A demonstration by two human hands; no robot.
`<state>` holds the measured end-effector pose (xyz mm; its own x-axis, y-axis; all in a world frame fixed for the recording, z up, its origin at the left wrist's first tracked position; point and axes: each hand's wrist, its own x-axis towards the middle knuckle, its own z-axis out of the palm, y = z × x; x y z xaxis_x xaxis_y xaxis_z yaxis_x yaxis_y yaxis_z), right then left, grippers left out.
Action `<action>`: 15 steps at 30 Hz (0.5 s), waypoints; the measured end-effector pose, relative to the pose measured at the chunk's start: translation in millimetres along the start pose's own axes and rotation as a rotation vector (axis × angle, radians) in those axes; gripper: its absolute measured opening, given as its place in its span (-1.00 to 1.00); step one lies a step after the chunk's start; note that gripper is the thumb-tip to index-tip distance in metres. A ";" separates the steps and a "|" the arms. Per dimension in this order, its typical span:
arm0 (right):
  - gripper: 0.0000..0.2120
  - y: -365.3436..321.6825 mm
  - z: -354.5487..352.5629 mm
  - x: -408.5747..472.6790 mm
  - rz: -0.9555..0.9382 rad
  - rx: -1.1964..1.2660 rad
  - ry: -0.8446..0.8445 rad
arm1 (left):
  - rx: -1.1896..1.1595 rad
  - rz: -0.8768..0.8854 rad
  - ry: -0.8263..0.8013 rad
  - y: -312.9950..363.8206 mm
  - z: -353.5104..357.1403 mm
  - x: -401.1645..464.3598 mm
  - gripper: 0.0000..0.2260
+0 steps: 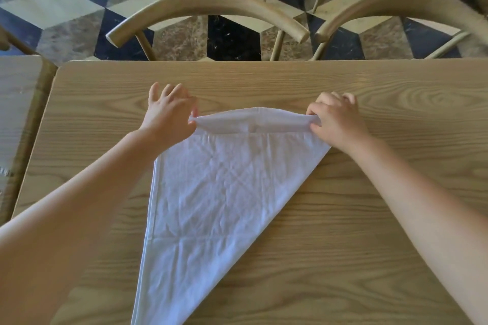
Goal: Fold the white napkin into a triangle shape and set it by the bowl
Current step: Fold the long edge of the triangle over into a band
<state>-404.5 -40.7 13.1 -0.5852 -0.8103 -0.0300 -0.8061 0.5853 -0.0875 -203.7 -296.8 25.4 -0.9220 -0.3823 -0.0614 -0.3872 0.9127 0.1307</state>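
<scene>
A white napkin (211, 198) lies on the wooden table (356, 232), spread as a long triangle with its point toward the near edge. Its far edge is lifted and curled over into a low roll between my hands. My left hand (169, 113) pinches the left end of that roll with thumb and forefinger, the other fingers spread. My right hand (336, 119) grips the right end with curled fingers. No bowl is in view.
Two wooden chairs (208, 5) (401, 5) stand pushed in at the table's far edge, over a tiled floor with a cube pattern. A second table (15, 113) adjoins on the left, with a narrow gap between.
</scene>
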 end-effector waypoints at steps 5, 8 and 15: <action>-0.89 11.4 3.5 -20.4 -0.164 -0.117 0.259 | -0.156 0.113 0.139 -0.9 -6.4 -23.3 -0.95; -0.88 21.7 9.1 -40.3 -0.211 -0.235 0.407 | -0.147 0.204 0.177 -0.7 -3.7 -43.5 -0.95; -0.81 45.1 16.8 -68.3 -0.316 -0.138 0.342 | -0.126 0.280 0.157 -1.7 14.6 -69.9 -0.89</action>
<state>-399.3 40.6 -5.5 -0.2866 -0.9074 0.3073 -0.9397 0.3287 0.0942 -138.5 -269.6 15.0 -0.9785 -0.1457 0.1458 -0.1075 0.9642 0.2424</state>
